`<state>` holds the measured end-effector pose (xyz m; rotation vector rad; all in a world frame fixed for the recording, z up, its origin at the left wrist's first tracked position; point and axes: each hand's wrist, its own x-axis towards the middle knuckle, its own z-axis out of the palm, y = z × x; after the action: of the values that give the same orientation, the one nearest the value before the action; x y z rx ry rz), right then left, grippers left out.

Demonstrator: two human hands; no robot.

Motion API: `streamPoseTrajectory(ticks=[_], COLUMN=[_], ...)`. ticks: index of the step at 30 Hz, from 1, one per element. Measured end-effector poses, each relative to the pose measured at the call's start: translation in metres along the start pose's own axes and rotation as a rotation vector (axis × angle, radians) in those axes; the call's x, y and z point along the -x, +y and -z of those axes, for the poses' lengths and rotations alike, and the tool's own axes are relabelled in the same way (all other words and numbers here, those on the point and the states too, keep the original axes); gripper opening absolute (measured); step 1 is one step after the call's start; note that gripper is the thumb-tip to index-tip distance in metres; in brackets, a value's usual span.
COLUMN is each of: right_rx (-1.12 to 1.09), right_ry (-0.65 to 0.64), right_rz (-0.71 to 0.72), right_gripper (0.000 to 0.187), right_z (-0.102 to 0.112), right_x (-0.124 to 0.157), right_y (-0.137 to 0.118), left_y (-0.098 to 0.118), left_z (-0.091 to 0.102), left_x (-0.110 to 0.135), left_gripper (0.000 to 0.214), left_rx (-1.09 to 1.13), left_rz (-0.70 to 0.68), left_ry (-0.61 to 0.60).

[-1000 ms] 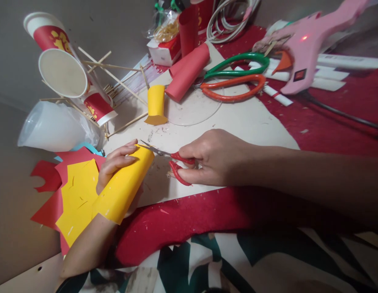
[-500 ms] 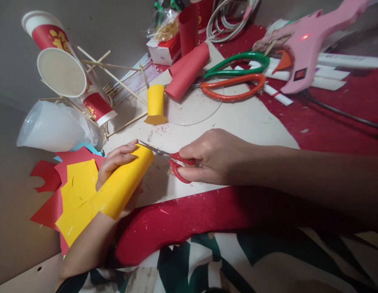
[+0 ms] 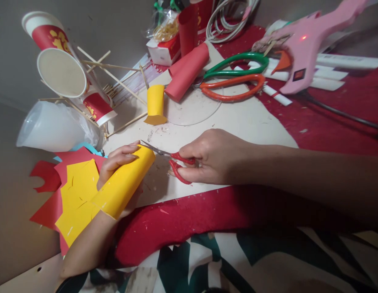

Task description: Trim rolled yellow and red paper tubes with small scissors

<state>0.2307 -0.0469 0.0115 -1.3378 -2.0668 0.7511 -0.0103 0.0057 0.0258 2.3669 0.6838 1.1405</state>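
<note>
A long yellow paper tube (image 3: 124, 183) is held aslant over the table (image 3: 335, 122), gripped by the left hand (image 3: 118, 160), whose fingers are curled over its far side; the thumb is hidden. At the tube's upper rim, small metal scissors with red handles (image 3: 161, 152) are held by the right hand (image 3: 218, 158), closed around the handle loops. The blades are set at the rim, but whether paper is caught between them cannot be told.

The trimming of the rim appears to be in hand. For a further cut, the tube would need to be kept steady and turned slightly, with the blades aligned along its edge.

Beyond the tube, a short yellow paper cylinder (image 3: 156, 105) is seen; farther off lie rolled red paper tubes (image 3: 189, 75). Left of the tube, flat yellow paper pieces (image 3: 80, 185) are spread. Well to its right, a pink plastic glue gun (image 3: 317, 44) is seen.
</note>
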Motion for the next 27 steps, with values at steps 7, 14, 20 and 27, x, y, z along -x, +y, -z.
streamPoseTrajectory(ticks=[7, 14, 20, 27], right_rx=[-0.044, -0.084, -0.086, -0.113], right_ry=[-0.008, -0.064, -0.074, -0.058], right_rz=[0.019, 0.043, -0.038, 0.017], right_gripper=[0.036, 0.036, 0.036, 0.035], right_z=[0.0004, 0.0049, 0.0054, 0.0031], right_x=[-0.0019, -0.0023, -0.0021, -0.0027], right_y=[0.0023, 0.0029, -0.0011, 0.0013], left_y=[-0.0042, -0.0031, -0.0032, -0.0043], left_z=[-0.0001, 0.0003, 0.0018, 0.0028], left_x=[-0.0016, -0.0012, -0.0017, -0.0026], left_gripper=[0.041, 0.043, 0.042, 0.040], left_rx=[0.115, 0.142, 0.167, 0.146], left_rz=[-0.022, -0.009, -0.017, -0.024], left_ry=[0.014, 0.034, 0.002, -0.011])
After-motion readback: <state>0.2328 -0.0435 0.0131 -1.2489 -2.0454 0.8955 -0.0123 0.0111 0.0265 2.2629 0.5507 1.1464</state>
